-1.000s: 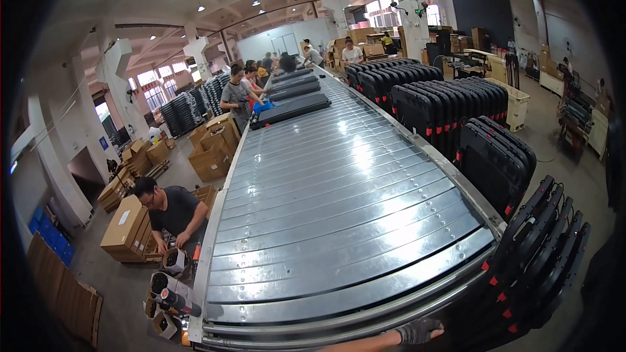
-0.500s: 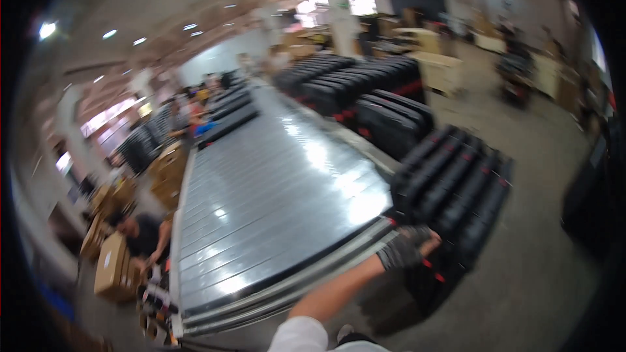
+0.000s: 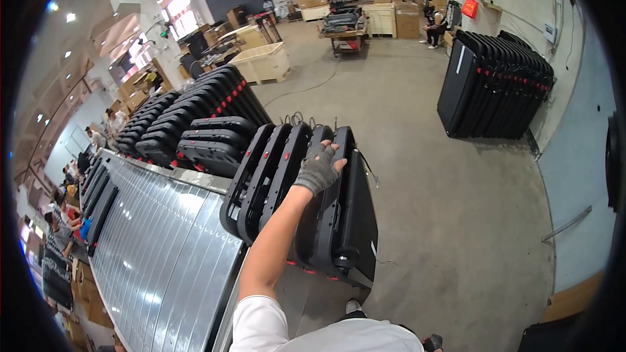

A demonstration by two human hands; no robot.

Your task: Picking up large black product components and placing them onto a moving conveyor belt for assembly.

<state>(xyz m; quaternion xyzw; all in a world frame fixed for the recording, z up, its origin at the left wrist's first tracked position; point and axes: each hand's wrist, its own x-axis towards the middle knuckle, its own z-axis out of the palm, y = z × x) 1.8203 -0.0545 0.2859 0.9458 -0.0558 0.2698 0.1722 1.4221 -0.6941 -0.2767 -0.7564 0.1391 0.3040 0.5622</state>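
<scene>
My left hand [image 3: 319, 168], in a grey fingerless glove, reaches out over a row of upright black slab-like units [image 3: 270, 163] with rounded corners and red tabs. Its fingers are apart and rest across the top of the units near the right end of the row. The outermost unit [image 3: 355, 215] turns a broad flat black face to the right, and thin loose wires hang from its upper edge. At the lower edge, only a small part of my right hand [image 3: 433, 343] shows in a dark glove, its fingers mostly out of sight.
A shiny metal slat conveyor [image 3: 169, 241] runs along the left, with more stacked black units [image 3: 202, 104] beside it. Another upright stack [image 3: 492, 88] stands by the right wall. Farther back are a pale wooden crate [image 3: 261, 63], a loaded cart [image 3: 345, 29] and a seated person [image 3: 435, 28].
My view has swung to the right, bringing the right wall and its stack into sight. My left hand remains over the row of black units.
</scene>
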